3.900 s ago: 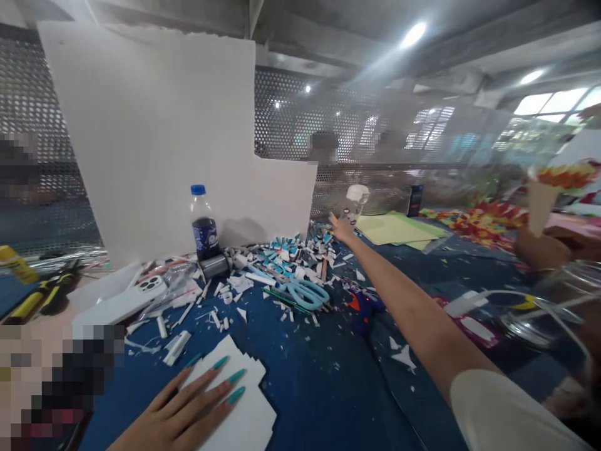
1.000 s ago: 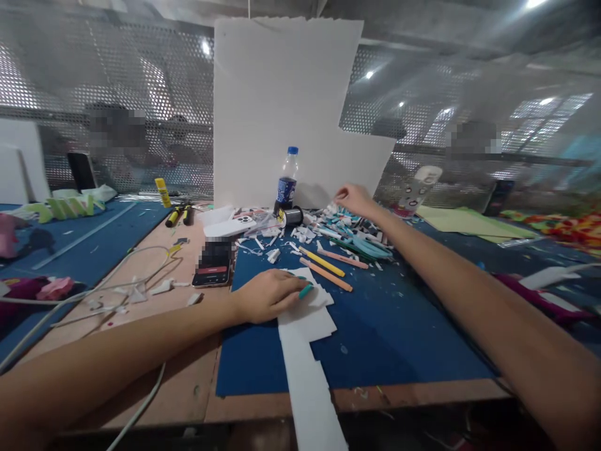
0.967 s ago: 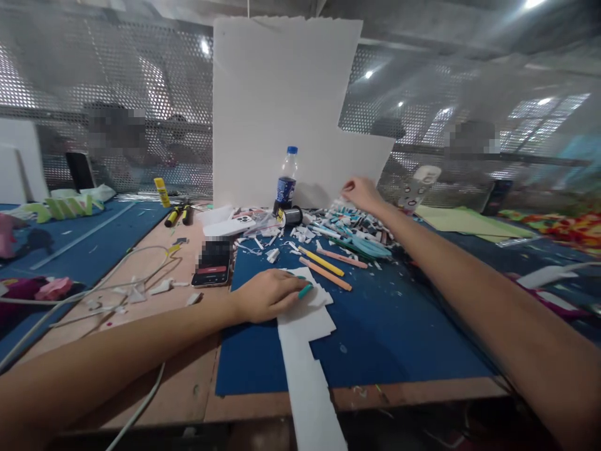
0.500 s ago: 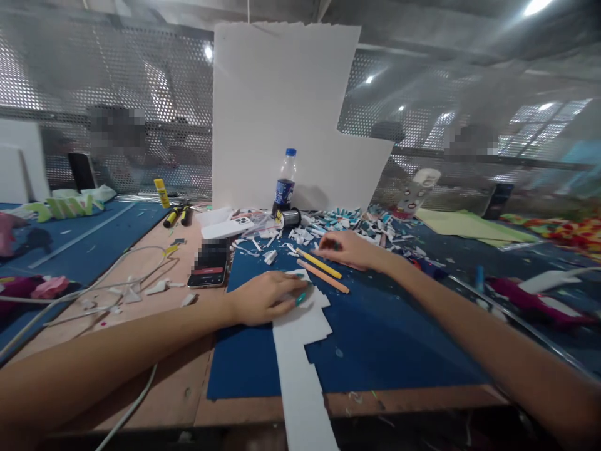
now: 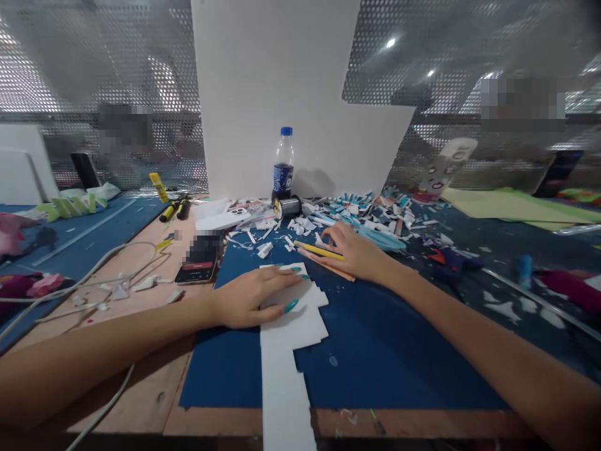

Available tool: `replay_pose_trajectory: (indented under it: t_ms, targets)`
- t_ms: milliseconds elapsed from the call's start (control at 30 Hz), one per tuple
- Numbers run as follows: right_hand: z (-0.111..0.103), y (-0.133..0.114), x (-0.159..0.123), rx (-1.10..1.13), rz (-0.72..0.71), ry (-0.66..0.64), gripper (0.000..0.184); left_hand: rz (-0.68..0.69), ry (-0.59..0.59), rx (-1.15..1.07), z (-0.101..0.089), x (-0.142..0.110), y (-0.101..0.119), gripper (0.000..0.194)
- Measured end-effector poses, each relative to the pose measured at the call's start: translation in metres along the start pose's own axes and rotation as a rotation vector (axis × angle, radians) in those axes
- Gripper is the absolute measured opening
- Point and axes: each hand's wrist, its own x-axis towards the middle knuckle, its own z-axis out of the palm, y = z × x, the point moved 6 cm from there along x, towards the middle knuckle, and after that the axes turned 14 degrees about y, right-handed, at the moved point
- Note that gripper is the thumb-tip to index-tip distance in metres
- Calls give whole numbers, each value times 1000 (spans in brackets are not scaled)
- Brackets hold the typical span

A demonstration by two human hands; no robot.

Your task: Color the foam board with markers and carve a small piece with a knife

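My left hand (image 5: 257,294) lies flat with spread fingers on a white foam-like sheet (image 5: 287,376) with a stepped right edge, which runs off the near side of the blue mat (image 5: 385,351). At the far part of the mat, my right hand (image 5: 359,254) closes around the back end of a slim yellow pencil (image 5: 320,250). The pencil's back end is raised a little. Under and beside it rests an orange stick (image 5: 340,272), partly hidden by the hand.
Behind the hands lies a heap of white and blue scraps (image 5: 370,213). A bottle with a blue cap (image 5: 283,166) and a wire spool (image 5: 288,205) stand by a tall white board (image 5: 282,75). Left are a phone (image 5: 200,260), a glue stick (image 5: 158,186) and cables; right, a glue gun (image 5: 453,262).
My right hand has come down onto the yellow pencil and turned it slightly, lifting its back end. My left hand stays on the white sheet. The camera view has shifted.
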Motion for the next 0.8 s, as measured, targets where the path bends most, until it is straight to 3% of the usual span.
replay_pose_trajectory:
  t_ms: [167,333,533,600,667,733,800]
  targets:
    - [10,7,-2,39,24,-53,36,-124,114,112,-3,0,-6,57]
    - [16,4,-5,35,44,-46,33,-152,153,106,-5,-1,-8,62]
    - [5,-10,-6,111,33,39,43,-139,241,158,-10,0,-6,61]
    - [-7,-20,-5,355,110,139,41,-140,327,209,-16,-2,-6,60]
    - [-13,-32,-6,750,288,163,34,-144,421,243,-22,-4,-6,58]
    - [-10,-52,-10,1224,454,20,23,-131,505,248,-28,-7,-5,56]
    - [-6,-78,-17,1565,527,-238,33,-88,544,234,-30,-8,-3,55]
